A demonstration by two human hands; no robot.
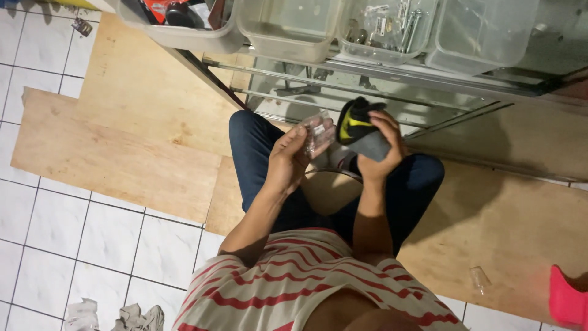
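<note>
here, left hand (288, 153) fingers pinch small clear plastic bag (316, 132): light, crinkly, slippery, best held by edge. right hand (381, 144) fingers wrap black-yellow tool (358, 129), rigid, probably heavier.

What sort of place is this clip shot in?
Probably a small hardware or repair shop, behind a glass display counter. Clear plastic bins on the counter hold screws and metal fittings. The left hand holds a small clear packet, and the right hand a black-and-yellow item.

Clear plastic bins (288, 27) on a shelf, plywood sheets (116, 153) over white tiles (55, 245).
</note>
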